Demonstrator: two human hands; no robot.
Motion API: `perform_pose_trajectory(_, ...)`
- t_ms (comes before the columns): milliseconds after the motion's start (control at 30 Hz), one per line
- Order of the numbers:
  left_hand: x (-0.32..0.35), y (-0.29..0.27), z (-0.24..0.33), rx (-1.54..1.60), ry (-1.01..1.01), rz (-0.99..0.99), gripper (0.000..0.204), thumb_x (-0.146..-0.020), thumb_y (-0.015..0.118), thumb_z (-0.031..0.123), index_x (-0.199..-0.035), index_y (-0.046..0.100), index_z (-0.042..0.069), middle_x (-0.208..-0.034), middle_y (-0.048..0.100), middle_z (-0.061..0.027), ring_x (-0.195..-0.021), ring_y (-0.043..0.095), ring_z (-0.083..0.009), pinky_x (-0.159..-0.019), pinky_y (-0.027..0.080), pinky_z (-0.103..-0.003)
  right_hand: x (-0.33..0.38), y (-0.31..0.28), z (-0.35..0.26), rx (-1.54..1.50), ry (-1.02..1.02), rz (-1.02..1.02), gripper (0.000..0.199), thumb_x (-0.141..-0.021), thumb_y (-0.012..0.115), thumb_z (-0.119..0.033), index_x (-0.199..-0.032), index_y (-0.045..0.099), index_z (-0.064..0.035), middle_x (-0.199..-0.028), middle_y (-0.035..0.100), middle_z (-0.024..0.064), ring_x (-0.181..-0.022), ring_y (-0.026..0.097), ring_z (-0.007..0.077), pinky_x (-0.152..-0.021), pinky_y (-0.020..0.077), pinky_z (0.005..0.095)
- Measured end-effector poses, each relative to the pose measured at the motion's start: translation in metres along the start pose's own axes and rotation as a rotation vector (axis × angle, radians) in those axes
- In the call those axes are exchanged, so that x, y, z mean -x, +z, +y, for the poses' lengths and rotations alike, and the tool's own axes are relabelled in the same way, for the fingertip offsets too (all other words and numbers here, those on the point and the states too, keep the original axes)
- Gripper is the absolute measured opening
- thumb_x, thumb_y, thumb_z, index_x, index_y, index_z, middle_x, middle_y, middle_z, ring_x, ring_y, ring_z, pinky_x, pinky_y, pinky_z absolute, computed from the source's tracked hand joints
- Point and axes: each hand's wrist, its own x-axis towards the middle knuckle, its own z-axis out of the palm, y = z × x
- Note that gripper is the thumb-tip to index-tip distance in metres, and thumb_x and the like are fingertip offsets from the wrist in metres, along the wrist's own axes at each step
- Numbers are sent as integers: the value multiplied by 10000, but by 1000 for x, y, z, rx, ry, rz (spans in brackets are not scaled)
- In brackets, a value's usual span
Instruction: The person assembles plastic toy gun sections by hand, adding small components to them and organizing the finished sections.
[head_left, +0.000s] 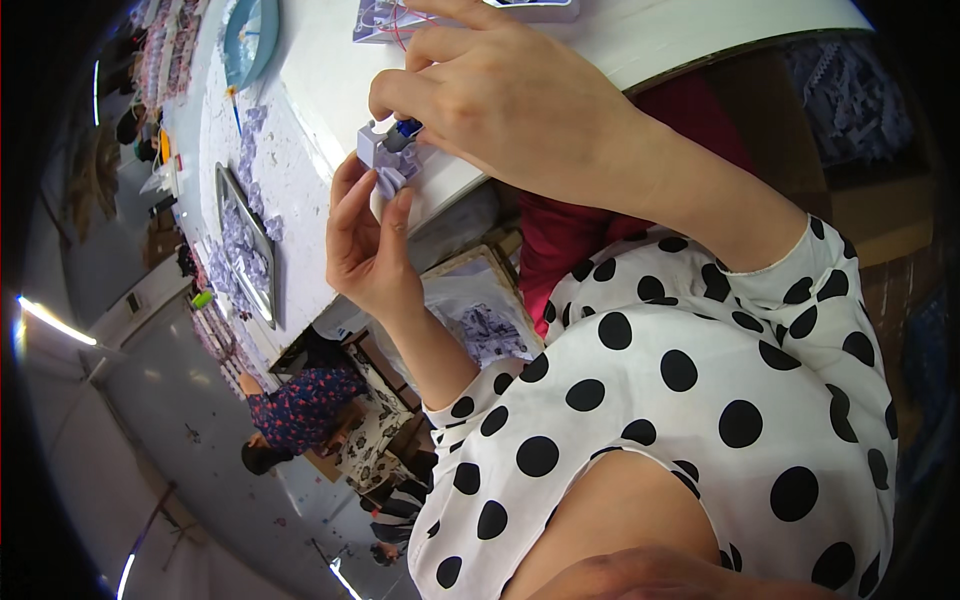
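Over the white table's near edge, my left hand (375,250) pinches a small lavender plastic part (373,148) between thumb and fingers. It looks like a little box-shaped housing with tabs on its lower side. My right hand (510,95) reaches in from the right, its fingers curled and closed around a small dark blue and grey piece (407,128) at the housing's upper side. Whether that piece sits inside the housing is hidden by my fingers. Beyond my right hand lies a lavender tray (373,30) with thin red and white wires.
A metal tray (272,290) of lavender parts rests on the white table (315,225), with loose pieces around it. Farther off stands a blue basin (268,50). Below the edge is a lined box (440,290) of lavender parts. Another person (305,405) sits along the table.
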Motion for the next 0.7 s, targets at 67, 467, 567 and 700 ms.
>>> perform_pose_trajectory(67, -1, 0, 1, -5, 9, -1, 296, -855, 706, -136, -1144, 667, -89, -1366, 588, -276, -1252, 609, -327, -1059, 518, -418, 0, 0, 0, -18, -2, 9, 115, -886, 572, -72, -964, 601, 8, -803, 640, 118, -912, 655, 245, -1160, 376, 429)
perform_pose_trajectory(467, -16, -9, 12, -320, 173, -217, 351, -801, 771, -116, -1138, 733, -28, -1341, 635, -208, -1230, 616, -294, -1032, 505, -396, 3, -13, -3, 164, -1, -13, 40, -849, 585, -111, -835, 576, -74, -660, 560, 52, -848, 614, 218, -1122, 395, 464)
perform_pose_trajectory(567, -18, -9, 13, -293, 144, -173, 357, -750, 816, -80, -1074, 778, 64, -1251, 691, -163, -1183, 641, -277, -1000, 524, -381, 2, -11, -3, 194, -10, -29, 53, -846, 588, -117, -804, 568, -91, -674, 557, 45, -840, 604, 205, -1124, 391, 471)
perform_pose_trajectory(700, -25, -15, 16, -417, 216, -262, 383, -721, 817, -81, -1071, 780, 72, -1227, 708, -148, -1141, 656, -283, -949, 540, -371, 1, -12, -7, 175, -31, -37, 64, -856, 608, -137, -811, 574, -107, -723, 561, 28, -847, 595, 193, -1125, 385, 495)
